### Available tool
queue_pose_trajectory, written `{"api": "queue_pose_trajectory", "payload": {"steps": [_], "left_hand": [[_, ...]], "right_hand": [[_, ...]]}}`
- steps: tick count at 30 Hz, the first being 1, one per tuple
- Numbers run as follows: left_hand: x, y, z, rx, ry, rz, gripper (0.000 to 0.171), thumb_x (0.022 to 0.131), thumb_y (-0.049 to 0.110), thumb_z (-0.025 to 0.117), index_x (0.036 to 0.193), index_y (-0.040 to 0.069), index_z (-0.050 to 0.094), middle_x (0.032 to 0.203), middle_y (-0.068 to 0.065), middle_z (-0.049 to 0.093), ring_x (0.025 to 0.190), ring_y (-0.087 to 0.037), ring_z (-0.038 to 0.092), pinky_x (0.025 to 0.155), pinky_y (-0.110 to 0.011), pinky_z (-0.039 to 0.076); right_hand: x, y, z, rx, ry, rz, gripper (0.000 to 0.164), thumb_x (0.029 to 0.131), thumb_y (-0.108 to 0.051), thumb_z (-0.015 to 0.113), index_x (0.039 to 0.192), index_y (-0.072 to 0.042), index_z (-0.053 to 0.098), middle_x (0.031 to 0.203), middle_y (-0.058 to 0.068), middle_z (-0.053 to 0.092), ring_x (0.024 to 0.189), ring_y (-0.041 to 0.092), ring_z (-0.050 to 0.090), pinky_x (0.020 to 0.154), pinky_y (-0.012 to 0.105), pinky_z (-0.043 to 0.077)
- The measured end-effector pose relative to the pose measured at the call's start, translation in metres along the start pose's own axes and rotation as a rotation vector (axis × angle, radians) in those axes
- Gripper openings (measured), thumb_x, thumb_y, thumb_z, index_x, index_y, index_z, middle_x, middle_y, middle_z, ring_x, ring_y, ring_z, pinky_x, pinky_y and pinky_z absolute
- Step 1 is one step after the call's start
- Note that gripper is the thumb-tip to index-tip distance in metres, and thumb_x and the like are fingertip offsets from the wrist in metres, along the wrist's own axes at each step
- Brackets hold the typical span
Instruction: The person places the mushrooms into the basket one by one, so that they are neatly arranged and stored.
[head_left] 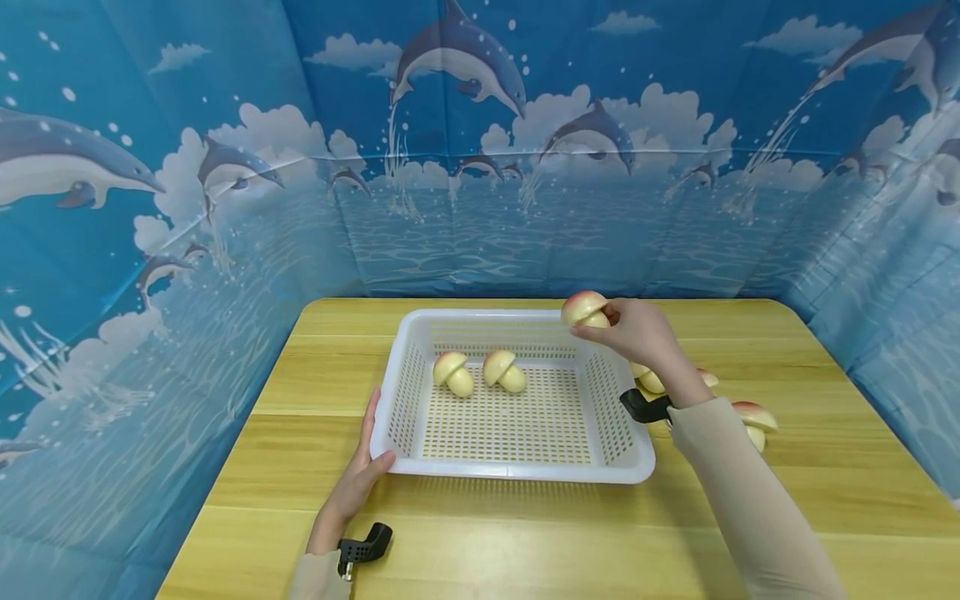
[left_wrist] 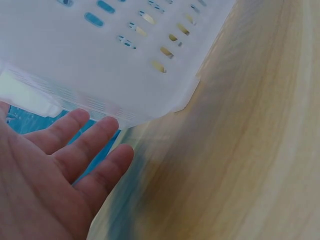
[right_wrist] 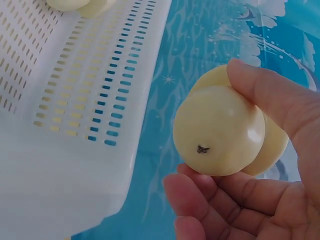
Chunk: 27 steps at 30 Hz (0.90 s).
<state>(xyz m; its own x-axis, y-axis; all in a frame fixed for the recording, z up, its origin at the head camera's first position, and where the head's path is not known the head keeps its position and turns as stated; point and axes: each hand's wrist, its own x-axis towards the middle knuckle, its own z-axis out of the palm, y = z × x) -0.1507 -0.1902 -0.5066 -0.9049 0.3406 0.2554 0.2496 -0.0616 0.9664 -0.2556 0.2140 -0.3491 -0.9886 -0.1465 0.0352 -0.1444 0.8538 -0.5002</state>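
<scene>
My right hand [head_left: 636,332] holds a toy mushroom [head_left: 583,307] with a pinkish cap above the far right corner of a white plastic basket [head_left: 517,473]. In the right wrist view, the thumb and fingers pinch the mushroom [right_wrist: 220,132] by its sides, its pale rounded stem end facing the camera. My left hand [head_left: 358,475] rests at the basket's near left corner, thumb at the rim and fingers along the outer side. Extended fingers [left_wrist: 92,147] lie beside the basket wall in the left wrist view. Two similar mushrooms [head_left: 453,374] [head_left: 504,372] lie inside the basket.
Right of the basket, partly behind the right arm, several more mushrooms [head_left: 756,421] lie on the wooden table [head_left: 480,542]. A dolphin-printed blue curtain [head_left: 480,225] stands behind the table and along both sides. Each wrist wears a black camera mount [head_left: 365,546].
</scene>
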Motion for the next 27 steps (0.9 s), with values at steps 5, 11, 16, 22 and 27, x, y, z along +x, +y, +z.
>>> {"api": "queue_pose_trajectory", "payload": {"steps": [5,11,16,22,27], "left_hand": [[0.0,-0.001,0.0,-0.007,0.0,0.003,0.08,0.093,0.018,0.047,0.151,0.035,-0.006,0.158,-0.003,-0.008,0.14,-0.037,0.001,0.102,-0.065,0.006],[0.0,-0.001,0.0,-0.001,0.0,0.003,0.08,0.093,0.017,0.046,0.151,0.035,-0.006,0.158,-0.002,-0.008,0.14,-0.036,0.001,0.102,-0.064,0.006],[0.0,0.0,0.0,0.007,-0.004,0.006,0.08,0.094,0.018,0.046,0.151,0.034,-0.007,0.158,-0.003,-0.009,0.14,-0.036,0.001,0.102,-0.064,0.006],[-0.001,-0.001,0.0,0.007,0.009,-0.002,0.08,0.094,0.02,0.046,0.151,0.036,-0.006,0.158,-0.002,-0.007,0.14,-0.036,0.002,0.102,-0.064,0.006],[-0.001,-0.001,0.0,0.009,0.016,-0.005,0.079,0.094,0.022,0.047,0.151,0.036,-0.005,0.158,-0.002,-0.006,0.14,-0.036,0.004,0.102,-0.065,0.006]], "right_hand": [[0.008,-0.001,0.003,0.019,-0.042,0.0,0.056,0.079,-0.063,0.063,0.078,-0.008,0.054,0.071,0.007,0.052,0.063,0.022,0.045,0.057,0.036,0.036],[0.016,-0.002,0.012,0.042,-0.052,-0.009,0.053,0.077,-0.061,0.067,0.074,-0.009,0.054,0.062,0.002,0.044,0.056,0.019,0.04,0.052,0.033,0.033],[0.02,-0.005,0.019,0.031,-0.044,-0.038,0.054,0.077,-0.057,0.069,0.063,-0.013,0.04,0.055,-0.003,0.026,0.049,0.014,0.026,0.049,0.03,0.025],[0.023,-0.008,0.026,0.036,-0.046,-0.059,0.056,0.077,-0.052,0.073,0.06,-0.016,0.033,0.054,-0.004,0.02,0.048,0.013,0.02,0.048,0.029,0.022],[0.026,-0.008,0.033,0.019,-0.08,-0.057,0.059,0.076,-0.052,0.073,0.058,-0.017,0.03,0.053,-0.005,0.019,0.047,0.011,0.018,0.048,0.028,0.021]]}}
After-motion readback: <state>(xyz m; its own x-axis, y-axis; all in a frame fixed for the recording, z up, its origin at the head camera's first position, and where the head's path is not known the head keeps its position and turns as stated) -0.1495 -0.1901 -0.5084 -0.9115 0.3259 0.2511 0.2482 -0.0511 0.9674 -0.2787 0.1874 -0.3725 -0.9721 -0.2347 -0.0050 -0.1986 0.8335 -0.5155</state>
